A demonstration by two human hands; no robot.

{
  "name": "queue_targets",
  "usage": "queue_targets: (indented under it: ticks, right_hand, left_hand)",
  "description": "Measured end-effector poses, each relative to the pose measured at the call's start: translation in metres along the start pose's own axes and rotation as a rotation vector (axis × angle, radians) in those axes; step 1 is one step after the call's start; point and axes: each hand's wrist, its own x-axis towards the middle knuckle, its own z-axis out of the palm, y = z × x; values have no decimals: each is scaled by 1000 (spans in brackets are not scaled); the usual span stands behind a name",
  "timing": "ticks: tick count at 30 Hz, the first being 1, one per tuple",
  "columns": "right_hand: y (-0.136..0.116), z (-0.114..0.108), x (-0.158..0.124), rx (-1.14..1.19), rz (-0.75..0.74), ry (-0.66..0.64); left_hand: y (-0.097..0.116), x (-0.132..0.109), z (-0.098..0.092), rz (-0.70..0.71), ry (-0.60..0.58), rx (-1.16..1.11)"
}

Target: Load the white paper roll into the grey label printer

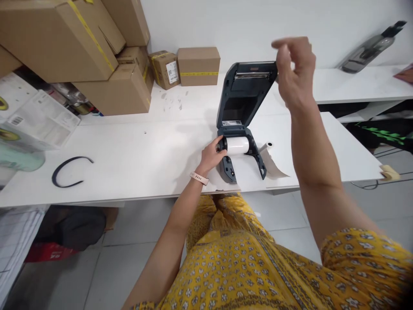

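Observation:
A dark label printer (pixel 228 170) stands on the white table with its lid (pixel 247 86) raised. Inside it lies a white label roll (pixel 238 145), and a strip of its paper runs out toward the front edge. My left hand (pixel 213 155) is closed around the black roll holder (pixel 225 144) at the roll's left end, thumb below and fingers above. At the lid's upper right corner is my right hand (pixel 297 69), slightly blurred. Its index finger stretches left and its thumb is apart; whether it touches the lid I cannot tell.
Cardboard boxes (pixel 119 92) are stacked at the back left. A dark headband (pixel 69 170) lies on the left of the table. Right of the printer is a small paper roll (pixel 268 145) with a curled strip. A bottle (pixel 371 49) stands on the back right shelf.

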Motion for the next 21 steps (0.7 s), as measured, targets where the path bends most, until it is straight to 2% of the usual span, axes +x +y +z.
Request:
queue_targets:
  ticks: [3,5,7,9,12,16,19,21]
  right_hand:
    - [5,16,28,-3,239,-234]
    - [7,22,34,64,356,-353]
    - [4,20,30,94,376,-360]
    - [-4,11,16,74,331,-328]
    - [-18,-10,-20,32,210,-283]
    - [-30,-34,-92,84,85,-223]
    - [-33,-42,-151,107,64,-214]
    - [-35,-43,-186,66,67,-248]
  left_hand:
    - [0,1,0,-1,-2,-11]
    - [0,1,0,-11,-13,-23]
    - [0,2,0,-17,-22,-48]
    - [-2,1,2,-20,-29,-98]
    - [-6,-7,4,-46,-30,-234]
    - [-5,-32,3,-189,-35,-442]
    - [6,-53,-1,-299,-19,-493]
    - [19,-63,-3,-287,11,-475]
